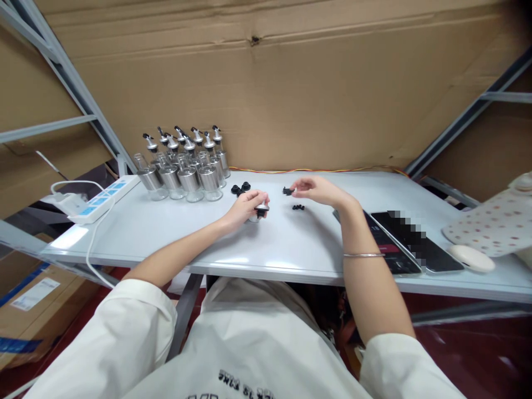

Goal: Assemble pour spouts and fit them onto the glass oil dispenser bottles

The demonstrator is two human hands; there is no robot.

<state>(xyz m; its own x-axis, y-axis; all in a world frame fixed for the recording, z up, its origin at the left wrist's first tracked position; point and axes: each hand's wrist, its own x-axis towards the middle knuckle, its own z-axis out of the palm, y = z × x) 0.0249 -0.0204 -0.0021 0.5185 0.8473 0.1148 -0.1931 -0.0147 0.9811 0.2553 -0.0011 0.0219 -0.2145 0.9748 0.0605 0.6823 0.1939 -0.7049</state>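
My left hand (248, 206) is closed round a silver-and-black bottle pourer (261, 210), holding it just above the table or on it; I cannot tell which. A clear bit shows beneath the fingers. Close behind this hand lie several round black stoppers (241, 189). To the right, my right hand (313, 189) has thumb and fingertips pinched together at a cluster of small black pieces (287, 191). One piece seems to be between the fingertips, though it is small. A second little row of small black pieces (298, 208) lies nearer to me.
Several glass-and-steel bottles (189, 180) stand at the back left, some with pourers fitted. A white power strip (106, 199) lies left of them. On the right are a tablet (388, 249), a dark phone-like slab (432, 249), a cream oval object (471, 258) and a dotted pouch (490, 219).
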